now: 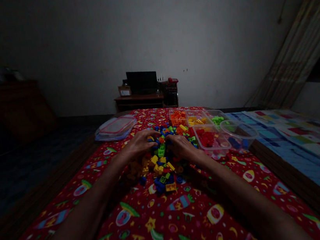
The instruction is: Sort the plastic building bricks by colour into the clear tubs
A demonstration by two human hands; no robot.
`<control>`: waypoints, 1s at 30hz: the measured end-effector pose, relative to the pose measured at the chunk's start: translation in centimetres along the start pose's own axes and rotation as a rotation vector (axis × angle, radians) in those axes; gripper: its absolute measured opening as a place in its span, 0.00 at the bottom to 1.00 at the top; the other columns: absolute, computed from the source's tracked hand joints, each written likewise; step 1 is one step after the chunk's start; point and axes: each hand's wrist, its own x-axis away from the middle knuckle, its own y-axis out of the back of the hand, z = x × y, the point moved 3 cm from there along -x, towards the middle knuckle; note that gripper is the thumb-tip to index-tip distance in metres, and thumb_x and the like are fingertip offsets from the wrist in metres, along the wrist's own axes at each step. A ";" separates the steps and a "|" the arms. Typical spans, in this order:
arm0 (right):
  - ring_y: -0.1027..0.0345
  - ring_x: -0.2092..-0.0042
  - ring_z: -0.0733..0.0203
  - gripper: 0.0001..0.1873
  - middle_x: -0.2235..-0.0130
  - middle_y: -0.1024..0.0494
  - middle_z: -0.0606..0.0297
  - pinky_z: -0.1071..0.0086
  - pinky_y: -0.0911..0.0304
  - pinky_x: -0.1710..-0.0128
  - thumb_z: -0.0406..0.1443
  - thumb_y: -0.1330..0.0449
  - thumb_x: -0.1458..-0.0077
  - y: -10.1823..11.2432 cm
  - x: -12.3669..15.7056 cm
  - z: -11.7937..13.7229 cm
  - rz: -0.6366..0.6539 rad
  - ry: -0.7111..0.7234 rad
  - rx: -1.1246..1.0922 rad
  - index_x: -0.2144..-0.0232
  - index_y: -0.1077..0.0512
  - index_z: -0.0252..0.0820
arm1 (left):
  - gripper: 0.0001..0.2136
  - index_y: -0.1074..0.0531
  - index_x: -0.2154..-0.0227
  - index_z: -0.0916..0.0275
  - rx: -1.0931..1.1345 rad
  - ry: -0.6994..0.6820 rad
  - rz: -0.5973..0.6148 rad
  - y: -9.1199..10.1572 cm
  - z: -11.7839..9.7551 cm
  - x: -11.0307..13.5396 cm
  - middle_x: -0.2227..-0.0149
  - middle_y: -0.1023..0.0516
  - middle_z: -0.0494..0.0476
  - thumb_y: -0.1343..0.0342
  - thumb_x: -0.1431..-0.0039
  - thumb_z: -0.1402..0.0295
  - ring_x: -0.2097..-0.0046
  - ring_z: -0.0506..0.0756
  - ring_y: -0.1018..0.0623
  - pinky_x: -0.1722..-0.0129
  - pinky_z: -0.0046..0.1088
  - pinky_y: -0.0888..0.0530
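Observation:
A loose pile of toy building blocks in yellow, blue, green, orange and red lies on a red patterned cloth. Over the pile's left side is my left hand, thumb and fingers apart, with blocks visible in the gap. My right hand reaches into the right side, its fingers curled down among the blocks. Whatever those fingers hold, if anything, is hidden. Beyond it stand clear plastic containers with orange blocks, yellow blocks, green blocks and red blocks in separate ones.
A round clear tub with blue blocks stands at the right edge of the cloth. Stacked plastic lids lie at the far left. Behind are a desk with a monitor; a quilted bed cover spreads at right.

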 end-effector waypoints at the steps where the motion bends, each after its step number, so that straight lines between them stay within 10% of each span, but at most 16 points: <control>1: 0.31 0.61 0.59 0.16 0.63 0.23 0.57 0.69 0.40 0.61 0.29 0.46 0.46 0.2 -0.1 -0.2 -0.047 -0.024 -0.078 0.55 0.30 0.36 | 0.21 0.26 0.54 0.61 0.063 0.017 -0.017 0.0 -0.1 0.0 0.57 0.21 0.57 0.44 0.53 0.64 0.55 0.59 0.24 0.55 0.35 0.27; 14: 0.30 0.70 0.65 0.13 0.72 0.24 0.68 0.75 0.37 0.74 0.33 0.41 0.54 0.9 -0.5 -1.4 -0.059 -0.425 -1.053 0.62 0.26 0.40 | 0.26 0.31 0.49 0.59 0.284 0.074 -0.106 -2.3 -0.7 -0.8 0.63 0.22 0.54 0.43 0.56 0.65 0.64 0.56 0.21 0.65 0.33 0.24; 30: 0.28 0.60 0.60 0.14 0.61 0.21 0.63 0.67 0.35 0.59 0.33 0.41 0.50 0.9 -1.3 -1.6 -0.135 -0.116 -0.559 0.60 0.24 0.40 | 0.22 0.27 0.54 0.61 0.357 0.186 -0.185 -2.9 -0.9 -0.8 0.71 0.21 0.53 0.41 0.55 0.61 0.67 0.56 0.21 0.68 0.30 0.26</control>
